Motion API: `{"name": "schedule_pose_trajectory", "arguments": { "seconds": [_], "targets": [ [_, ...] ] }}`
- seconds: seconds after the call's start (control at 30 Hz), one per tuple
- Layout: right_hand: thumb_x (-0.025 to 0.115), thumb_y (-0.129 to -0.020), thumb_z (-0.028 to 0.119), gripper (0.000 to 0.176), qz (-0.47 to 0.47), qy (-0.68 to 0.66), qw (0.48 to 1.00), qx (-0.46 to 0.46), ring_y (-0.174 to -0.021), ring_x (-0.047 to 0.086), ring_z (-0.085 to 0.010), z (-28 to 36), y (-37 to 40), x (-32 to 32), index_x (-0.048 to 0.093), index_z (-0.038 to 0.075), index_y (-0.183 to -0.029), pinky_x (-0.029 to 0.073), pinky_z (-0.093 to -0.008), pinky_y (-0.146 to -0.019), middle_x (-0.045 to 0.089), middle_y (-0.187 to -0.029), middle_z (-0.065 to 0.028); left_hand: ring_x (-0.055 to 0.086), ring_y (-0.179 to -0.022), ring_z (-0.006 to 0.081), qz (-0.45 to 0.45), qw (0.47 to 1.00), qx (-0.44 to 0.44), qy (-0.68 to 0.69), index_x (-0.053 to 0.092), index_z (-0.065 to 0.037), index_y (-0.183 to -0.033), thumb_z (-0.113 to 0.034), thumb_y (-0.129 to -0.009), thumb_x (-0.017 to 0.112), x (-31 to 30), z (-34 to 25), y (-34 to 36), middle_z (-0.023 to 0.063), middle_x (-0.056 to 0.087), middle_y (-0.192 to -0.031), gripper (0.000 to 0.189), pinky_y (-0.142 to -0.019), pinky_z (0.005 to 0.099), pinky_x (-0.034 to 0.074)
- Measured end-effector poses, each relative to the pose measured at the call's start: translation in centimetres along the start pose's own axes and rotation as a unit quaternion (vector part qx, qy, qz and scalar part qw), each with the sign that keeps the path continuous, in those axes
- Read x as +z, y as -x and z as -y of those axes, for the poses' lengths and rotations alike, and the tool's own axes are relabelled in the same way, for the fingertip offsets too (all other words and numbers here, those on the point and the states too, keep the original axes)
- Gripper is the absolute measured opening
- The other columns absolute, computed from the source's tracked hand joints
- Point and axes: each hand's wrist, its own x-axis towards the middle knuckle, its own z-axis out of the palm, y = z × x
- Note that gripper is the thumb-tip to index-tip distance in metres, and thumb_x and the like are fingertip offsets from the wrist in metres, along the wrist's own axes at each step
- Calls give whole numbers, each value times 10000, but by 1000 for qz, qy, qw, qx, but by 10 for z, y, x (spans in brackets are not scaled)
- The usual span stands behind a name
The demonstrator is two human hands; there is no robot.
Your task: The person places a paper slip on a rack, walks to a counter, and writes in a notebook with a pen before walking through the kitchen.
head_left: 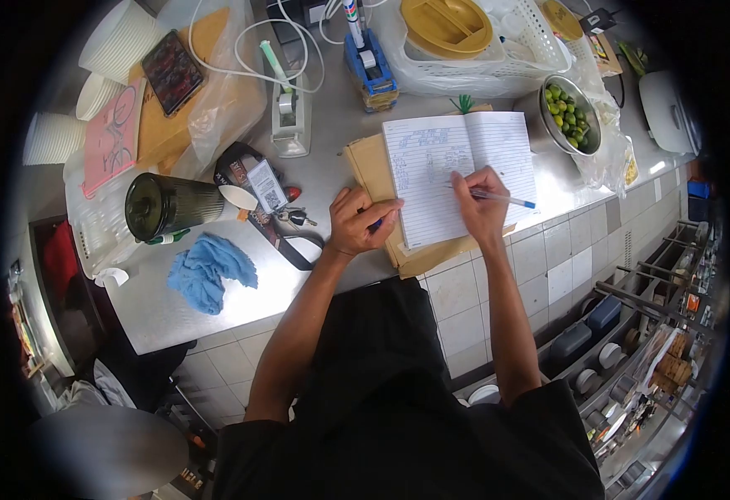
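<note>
Two bare hands meet an open lined notebook (498,158) that lies on a brown envelope (365,163) on the metal counter (340,100). The right hand (481,207) rests on the page, its fingers pinching a pen (505,197) with a blue end. The left hand (361,221) touches the notebook's left edge, its fingers curled around something blue, mostly hidden. A crumpled blue cloth (211,273) lies well apart to the left, and a bowl of green fruit (568,115) stands near the notebook's right side.
</note>
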Motion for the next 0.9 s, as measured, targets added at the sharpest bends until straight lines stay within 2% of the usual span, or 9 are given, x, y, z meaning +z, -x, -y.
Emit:
{"name": "schedule_pose_trajectory", "arguments": {
  "seconds": [0.17,0.23,0.27,0.4,0.47,0.6,0.77,0.83,0.9],
  "targets": [
    [762,-895,120,215,-6,-61,997,47,-610,577,-64,25,1,10,607,38,-770,426,-218,-527,665,-704,-48,442,-563,135,-2,1000,3,3,784,-155,-908,-99,-706,767,1,0,0,-45,484,-659,210,-559,307,335],
    [714,-935,151,133,-8,177,977,-116,-768,693,-162,47,10,11,688,32,-988,520,-266,-648,728,-869,-106,445,-565,137,-4,1000,6,2,781,-150,-911,-104,-713,763,-1,0,0,-39,498,-666,204,-560,308,338],
    [760,-888,194,265,35,219,966,-130,-989,710,-228,45,19,3,710,75,-1120,539,-346,-831,740,-1027,-117,456,-571,154,4,1000,-14,7,763,-131,-916,-115,-725,759,-4,-1,3,-21,513,-677,192,-563,316,348],
    [813,-822,223,309,88,262,933,-229,-1066,683,-279,49,47,3,719,76,-1077,484,-426,-975,734,-1060,-125,486,-590,220,-26,996,-71,47,685,-77,-950,-150,-756,749,-3,1,4,44,530,-696,217,-574,355,379],
    [834,-775,214,317,88,270,938,-200,-1174,627,-310,49,53,6,720,91,-1044,410,-490,-1036,709,-1144,-127,492,-596,237,-27,995,-81,55,661,-71,-959,-158,-758,750,-3,1,5,57,532,-699,236,-578,366,386],
    [841,-772,197,338,71,253,947,-183,-1276,580,-296,23,61,9,722,83,-1068,381,-476,-1099,700,-1197,-123,496,-606,253,-26,992,-100,72,631,-63,-974,-162,-765,744,1,3,10,76,532,-708,257,-581,378,393],
    [847,-756,196,347,52,250,945,-203,-1252,582,-318,22,61,8,719,82,-1058,393,-503,-1073,686,-1215,-132,487,-618,249,-31,993,-99,62,621,-58,-968,-156,-774,740,1,1,7,79,518,-716,248,-585,374,385],
    [849,-757,197,356,-17,243,948,-204,-1238,580,-321,33,60,-8,714,57,-1055,401,-484,-1070,665,-1228,-151,488,-624,249,-28,993,-98,65,619,-56,-965,-153,-776,740,0,2,8,83,516,-718,244,-585,373,384],
    [853,-760,213,501,-168,234,957,-36,-1197,580,-373,23,50,-25,652,18,-1176,430,-433,-1051,637,-1233,-202,489,-631,249,-26,992,-101,64,617,-55,-962,-150,-779,739,3,3,10,86,515,-721,240,-585,372,382]
  ]
}}
